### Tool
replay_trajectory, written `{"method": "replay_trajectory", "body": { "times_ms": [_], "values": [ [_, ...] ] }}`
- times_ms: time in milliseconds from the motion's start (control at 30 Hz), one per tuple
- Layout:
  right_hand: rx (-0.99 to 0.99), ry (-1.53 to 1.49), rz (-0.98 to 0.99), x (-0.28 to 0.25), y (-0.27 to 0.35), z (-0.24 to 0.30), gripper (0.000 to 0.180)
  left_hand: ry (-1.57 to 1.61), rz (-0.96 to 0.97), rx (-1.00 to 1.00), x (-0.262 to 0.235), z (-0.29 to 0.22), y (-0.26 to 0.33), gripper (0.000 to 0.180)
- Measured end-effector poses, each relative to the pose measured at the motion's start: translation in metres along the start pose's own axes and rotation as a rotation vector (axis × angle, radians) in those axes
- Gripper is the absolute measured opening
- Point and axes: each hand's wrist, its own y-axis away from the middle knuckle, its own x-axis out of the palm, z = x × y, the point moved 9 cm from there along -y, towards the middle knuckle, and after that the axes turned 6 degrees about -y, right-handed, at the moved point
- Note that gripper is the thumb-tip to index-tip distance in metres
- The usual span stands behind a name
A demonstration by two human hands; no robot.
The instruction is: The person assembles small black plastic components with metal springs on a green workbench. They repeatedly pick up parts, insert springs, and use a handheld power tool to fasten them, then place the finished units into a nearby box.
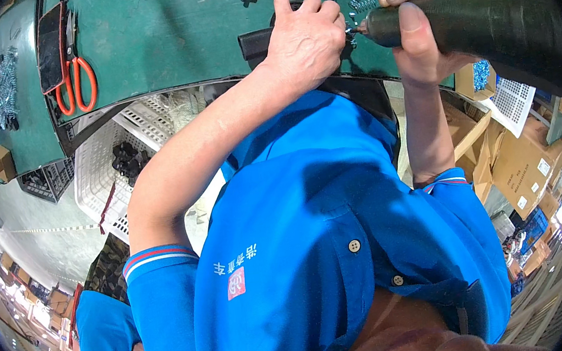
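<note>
Driver point(465, 21), gripped by the right hand point(418, 50) at two o'clock, points toward nine; left hand point(307, 42) curls closed over a black part point(254, 45).

The person is wearing a bright blue short-sleeved shirt point(263, 199); both sleeves are ending in ribbed cuffs — the left cuff point(161, 255) and the right cuff point(446, 181) are showing white and red stripes; a stitched placket point(344, 220) is running down the front, carrying two pale round buttons point(354, 246); white lettering point(236, 259) is sitting on the left chest — a reddish square emblem point(236, 283) with pale marks is adjoining it; the left hand point(306, 39) and right hand point(420, 49) are showing bare, as are both forearms point(209, 132).
</note>
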Motion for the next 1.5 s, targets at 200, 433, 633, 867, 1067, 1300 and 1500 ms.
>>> {"method": "replay_trajectory", "body": {
  "times_ms": [200, 433, 633, 867, 1067, 1300, 1500],
  "values": [
    [-0.135, -0.07, 0.201, -0.001, 0.008, -0.013, 0.068, 0.074, -0.022, -0.001, -0.002, 0.001, 0.002, 0.016],
    [-0.009, -0.083, 0.268, 0.01, 0.009, -0.015, 0.052, 0.09, -0.032, 0.008, -0.004, 0.0, 0.003, 0.016],
    [0.164, -0.084, 0.41, 0.003, -0.001, -0.029, 0.064, 0.099, -0.088, 0.028, -0.008, 0.001, 0.004, 0.022],
    [0.255, -0.402, -0.191, -0.077, 0.027, 0.002, 0.066, 0.168, 0.129, 0.162, 0.008, -0.058, -0.013, 0.029],
    [-0.114, -0.317, 0.333, -0.063, 0.004, 0.073, 0.076, 0.155, 0.006, 0.098, 0.0, -0.044, -0.019, 0.027],
    [0.7, 0.796, -0.303, -0.199, 0.038, -0.032, 0.065, 0.043, -0.016, -0.089, -0.067, 0.037, 0.032, 0.04],
    [0.488, 1.365, -0.031, -0.166, 0.038, -0.028, 0.063, -0.377, 0.344, -0.557, -0.073, 0.172, 0.206, 0.041]
  ]
}}
